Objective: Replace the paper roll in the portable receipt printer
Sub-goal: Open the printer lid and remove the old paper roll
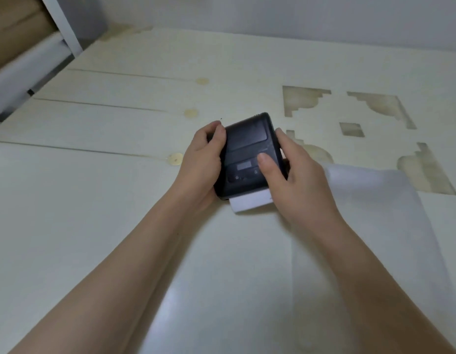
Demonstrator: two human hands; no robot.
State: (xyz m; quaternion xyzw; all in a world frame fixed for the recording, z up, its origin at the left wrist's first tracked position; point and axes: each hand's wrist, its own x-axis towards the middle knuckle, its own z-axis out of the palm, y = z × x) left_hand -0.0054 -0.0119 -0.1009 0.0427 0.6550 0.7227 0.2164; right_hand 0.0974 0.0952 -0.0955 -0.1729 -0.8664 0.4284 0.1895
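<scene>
A small black receipt printer sits in the middle of the pale table, its lid down and its small display and buttons facing me. A short white paper strip sticks out from its near edge. My left hand grips the printer's left side, fingers curled over the far left corner. My right hand holds the right side, with the thumb lying on the top face near the display. No loose paper roll is in view.
A translucent white sheet lies on the table to the right, running under my right forearm. Worn patches mark the far right surface. A white frame and brown boards stand at the far left.
</scene>
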